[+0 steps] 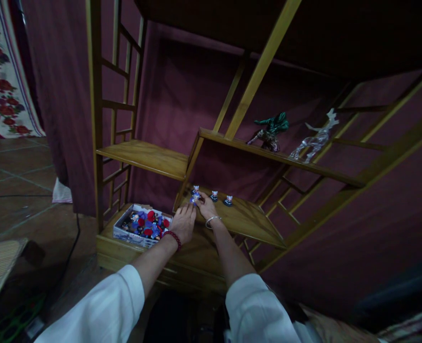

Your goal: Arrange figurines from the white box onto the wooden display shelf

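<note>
Both my hands meet at the left end of the lower right shelf (242, 216). A small blue-and-white figurine (195, 196) is pinched in my right hand (206, 207), which wears a silver bangle. My left hand (184, 221), with a red bead bracelet, reaches to the figurine's lower part, fingers together; whether it grips the figurine is hidden. Just behind stands a small figurine with a pale head (196, 188). Two similar dark-based figurines, one nearer (214, 195) and one farther right (228, 200), stand upright on the same shelf.
An open box (130, 237) of red, blue and black figurines sits left of my hands on the cabinet's base. Above are a bare wooden shelf (146, 157), a green-and-brown statuette (271, 131) and a clear deer ornament (316, 140). Wooden posts (94, 114) frame the unit.
</note>
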A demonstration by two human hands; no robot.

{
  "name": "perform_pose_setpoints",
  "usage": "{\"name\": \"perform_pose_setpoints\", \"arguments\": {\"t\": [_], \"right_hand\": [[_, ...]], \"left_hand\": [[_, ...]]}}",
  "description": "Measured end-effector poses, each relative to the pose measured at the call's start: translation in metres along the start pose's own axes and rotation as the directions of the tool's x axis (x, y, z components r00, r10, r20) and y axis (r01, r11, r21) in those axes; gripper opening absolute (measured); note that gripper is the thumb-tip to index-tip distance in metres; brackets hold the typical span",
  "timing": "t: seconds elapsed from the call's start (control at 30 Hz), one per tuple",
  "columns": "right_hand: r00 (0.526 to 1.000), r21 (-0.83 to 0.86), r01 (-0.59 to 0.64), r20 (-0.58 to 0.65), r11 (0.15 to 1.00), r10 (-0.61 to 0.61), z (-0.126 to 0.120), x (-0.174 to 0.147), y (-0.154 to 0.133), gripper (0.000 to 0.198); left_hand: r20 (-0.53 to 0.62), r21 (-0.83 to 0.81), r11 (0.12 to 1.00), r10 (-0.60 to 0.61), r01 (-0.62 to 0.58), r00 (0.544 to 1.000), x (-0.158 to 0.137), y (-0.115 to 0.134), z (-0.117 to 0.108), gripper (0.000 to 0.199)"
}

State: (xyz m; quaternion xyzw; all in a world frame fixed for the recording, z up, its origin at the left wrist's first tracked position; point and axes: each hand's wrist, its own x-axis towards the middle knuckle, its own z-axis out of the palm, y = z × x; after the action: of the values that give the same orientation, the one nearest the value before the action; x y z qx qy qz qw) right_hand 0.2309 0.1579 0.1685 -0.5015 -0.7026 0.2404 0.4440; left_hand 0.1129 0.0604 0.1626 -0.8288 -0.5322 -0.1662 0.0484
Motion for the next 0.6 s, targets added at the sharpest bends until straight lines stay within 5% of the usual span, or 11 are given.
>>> {"name": "perform_pose_setpoints", "arguments": {"t": [0.6], "right_hand": [[0.997, -0.267, -0.076, 0.005, 0.961, 0.081, -0.006, -0.004, -0.016, 0.025]], "left_hand": [[-0.011, 0.034, 0.999, 0.001, 0.000, 1.000, 0.001, 0.000, 0.003, 0.066]]}}
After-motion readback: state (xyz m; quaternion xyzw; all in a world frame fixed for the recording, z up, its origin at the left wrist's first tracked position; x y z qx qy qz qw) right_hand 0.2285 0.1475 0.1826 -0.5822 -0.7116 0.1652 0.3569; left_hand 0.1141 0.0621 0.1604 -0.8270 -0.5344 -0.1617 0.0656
